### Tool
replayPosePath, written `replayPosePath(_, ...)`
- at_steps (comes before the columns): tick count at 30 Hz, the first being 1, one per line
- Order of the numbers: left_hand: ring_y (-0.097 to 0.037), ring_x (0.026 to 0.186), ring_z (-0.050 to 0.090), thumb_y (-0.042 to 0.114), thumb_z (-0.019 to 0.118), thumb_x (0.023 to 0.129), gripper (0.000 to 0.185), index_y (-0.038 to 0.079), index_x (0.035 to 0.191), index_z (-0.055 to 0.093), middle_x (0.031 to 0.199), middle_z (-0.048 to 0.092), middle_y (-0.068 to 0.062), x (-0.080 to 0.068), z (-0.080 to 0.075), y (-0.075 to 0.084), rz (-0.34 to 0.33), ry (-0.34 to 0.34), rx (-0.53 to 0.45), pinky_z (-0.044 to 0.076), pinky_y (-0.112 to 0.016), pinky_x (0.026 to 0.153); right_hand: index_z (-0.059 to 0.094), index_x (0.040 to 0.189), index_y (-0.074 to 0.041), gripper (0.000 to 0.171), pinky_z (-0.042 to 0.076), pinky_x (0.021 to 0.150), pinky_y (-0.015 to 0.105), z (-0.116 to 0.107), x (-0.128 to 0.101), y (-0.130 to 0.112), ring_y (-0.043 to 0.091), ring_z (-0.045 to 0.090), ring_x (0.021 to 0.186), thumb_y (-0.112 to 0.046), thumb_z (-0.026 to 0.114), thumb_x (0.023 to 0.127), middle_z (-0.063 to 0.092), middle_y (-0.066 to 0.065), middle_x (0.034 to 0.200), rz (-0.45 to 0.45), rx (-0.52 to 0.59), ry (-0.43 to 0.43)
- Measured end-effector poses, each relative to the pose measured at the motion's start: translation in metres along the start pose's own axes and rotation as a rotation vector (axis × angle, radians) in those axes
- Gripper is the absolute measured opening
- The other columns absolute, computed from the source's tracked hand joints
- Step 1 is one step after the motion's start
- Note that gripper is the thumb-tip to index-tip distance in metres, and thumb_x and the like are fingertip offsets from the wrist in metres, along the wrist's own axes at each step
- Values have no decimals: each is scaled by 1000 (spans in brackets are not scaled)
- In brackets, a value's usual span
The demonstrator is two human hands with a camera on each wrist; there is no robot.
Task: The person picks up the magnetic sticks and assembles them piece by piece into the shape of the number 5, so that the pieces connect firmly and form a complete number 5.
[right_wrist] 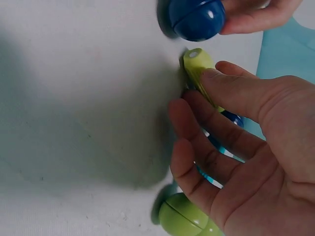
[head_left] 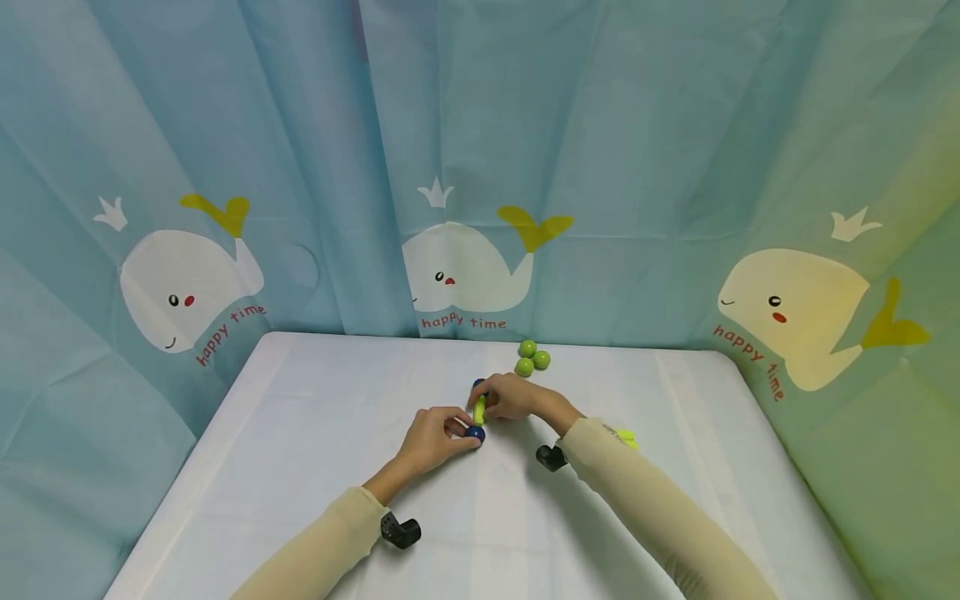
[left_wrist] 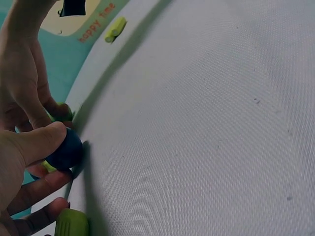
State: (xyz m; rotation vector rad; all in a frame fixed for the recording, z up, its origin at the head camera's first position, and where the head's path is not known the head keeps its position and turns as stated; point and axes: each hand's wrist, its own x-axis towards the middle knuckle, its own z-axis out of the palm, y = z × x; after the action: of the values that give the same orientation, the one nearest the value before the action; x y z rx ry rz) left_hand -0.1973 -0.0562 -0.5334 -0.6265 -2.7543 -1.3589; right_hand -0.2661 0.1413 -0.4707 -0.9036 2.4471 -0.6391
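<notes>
My left hand [head_left: 435, 437] pinches a glossy blue ball [right_wrist: 197, 19] between thumb and fingers, low over the table. Just beyond it, my right hand [head_left: 513, 396] holds a short yellow-green stick [right_wrist: 199, 66] between thumb and index finger. One end of that stick, with a pale round spot, points toward the blue ball; a narrow gap shows between them in the right wrist view. A second blue ball [head_left: 478, 384] sits at the stick's far end, partly hidden by the right fingers. By the left fingertips, a ridged yellow-green piece [left_wrist: 72, 223] shows in the left wrist view.
Three green balls [head_left: 525, 367] lie together near the back edge of the white table [head_left: 315, 417]. More yellow-green sticks [left_wrist: 115, 29] lie to the right, partly behind the right sleeve [head_left: 637, 492]. A blue curtain [head_left: 637, 167] with whale prints hangs behind and at both sides.
</notes>
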Motion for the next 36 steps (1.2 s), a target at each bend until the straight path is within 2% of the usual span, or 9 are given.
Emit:
replayPosePath(5, -2, 69, 62, 31, 84, 78, 28, 15, 98, 73, 82, 73, 5, 0, 0, 0, 2, -4, 9, 49, -23, 64, 72, 107, -10, 20, 47, 62, 26, 2, 1, -2, 11, 56, 65, -2, 67, 90, 67, 6, 86, -11, -24, 24)
replayPosePath(9, -2, 68, 61, 31, 84, 77, 29, 14, 98, 74, 80, 72, 6, 0, 0, 1, 1, 6, 15, 49, -23, 62, 72, 106, -11, 18, 46, 59, 24, 5, 1, 2, 8, 54, 62, -4, 68, 90, 65, 1, 81, -42, -30, 53)
replayPosePath(13, -2, 66, 61, 30, 84, 76, 28, 14, 97, 75, 78, 72, 6, 0, 0, 1, 4, 24, 14, 47, -23, 60, 72, 108, -10, 18, 47, 59, 24, 5, 2, 3, 9, 55, 63, -5, 68, 90, 65, 1, 82, -22, -23, 54)
replayPosePath(14, -2, 66, 61, 31, 84, 76, 28, 14, 97, 75, 79, 73, 5, -1, 1, 1, 7, 27, 14, 47, -23, 60, 72, 107, -8, 19, 48, 60, 25, 4, 1, -2, 10, 56, 63, -3, 68, 90, 66, 2, 82, 8, -11, 45)
replayPosePath(17, -2, 66, 62, 31, 84, 77, 27, 15, 97, 75, 79, 73, 4, -1, 2, 1, 7, 30, 12, 48, -23, 60, 72, 108, -7, 19, 48, 61, 25, 3, 4, 0, 11, 57, 64, -2, 68, 90, 67, 6, 84, 20, -1, 30)
replayPosePath(25, -2, 67, 64, 30, 85, 76, 27, 15, 95, 73, 78, 73, 4, -1, 5, 0, 10, 44, 2, 50, -24, 62, 73, 106, -9, 19, 48, 68, 26, 1, 7, 4, 14, 58, 74, -3, 69, 89, 68, 4, 92, -1, -20, 7)
replayPosePath(32, -1, 67, 64, 31, 85, 75, 28, 14, 92, 72, 75, 72, 6, 1, 6, 5, -12, 52, 16, 50, -25, 63, 73, 106, -11, 18, 48, 63, 25, 0, 7, 4, 11, 57, 68, -4, 69, 89, 67, 2, 84, 19, -6, -1)
replayPosePath(36, -1, 66, 64, 32, 85, 75, 28, 13, 92, 73, 74, 71, 6, 3, 7, 7, -17, 60, 22, 50, -25, 63, 73, 105, -11, 18, 48, 65, 25, -1, 6, 4, 11, 57, 70, -4, 69, 89, 68, 2, 86, 11, -4, -4)
